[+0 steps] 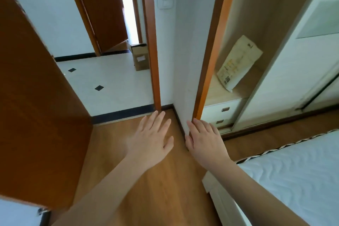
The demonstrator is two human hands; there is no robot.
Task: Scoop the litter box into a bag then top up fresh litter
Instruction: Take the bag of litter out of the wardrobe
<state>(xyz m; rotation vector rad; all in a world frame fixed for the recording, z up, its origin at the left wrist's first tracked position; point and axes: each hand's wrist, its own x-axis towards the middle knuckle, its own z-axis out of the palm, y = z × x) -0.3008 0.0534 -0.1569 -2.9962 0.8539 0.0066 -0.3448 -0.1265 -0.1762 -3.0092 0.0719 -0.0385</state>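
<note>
Two hands out front, palms down, over wood floor (157,185). Left hand (153,139) flat, fingers straight and slightly spread, holding nothing. Right hand (205,139) likewise flat, fingers together, holding nothing. Open brown door (36,115) at left; tiled hallway (110,82) beyond with cardboard box (140,57). Paper bag (238,62) on shelf at right. Bed (297,180) lower right. Litter box nowhere in view.

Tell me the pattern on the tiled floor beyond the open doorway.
White tiled floor dotted with small black diamond insets, seen best in the head view.
</note>
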